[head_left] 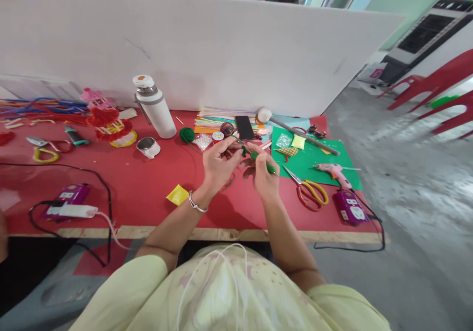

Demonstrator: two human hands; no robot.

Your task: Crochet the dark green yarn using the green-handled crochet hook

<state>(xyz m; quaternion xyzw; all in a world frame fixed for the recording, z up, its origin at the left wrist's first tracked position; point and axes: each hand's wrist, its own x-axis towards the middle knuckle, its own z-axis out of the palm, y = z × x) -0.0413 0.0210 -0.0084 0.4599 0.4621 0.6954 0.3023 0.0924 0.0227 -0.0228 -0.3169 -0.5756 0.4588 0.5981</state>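
Above the middle of the table, my left hand pinches a small piece of green yarn, with a strand of it over the fingers. My right hand is closed round the green handle of a crochet hook, its tip pointing to the left hand and meeting the yarn. The fingers partly cover the tip and the yarn piece. A ball of green yarn lies to the left, its strand trailing toward my hands. Just beyond my hands are a multicoloured yarn ball and a black phone.
Scissors and a pink glue gun lie at right, by a purple power block. A white thermos, metal cup and yellow packet stand or lie left. A black cable loops over the red table. A white board rises behind.
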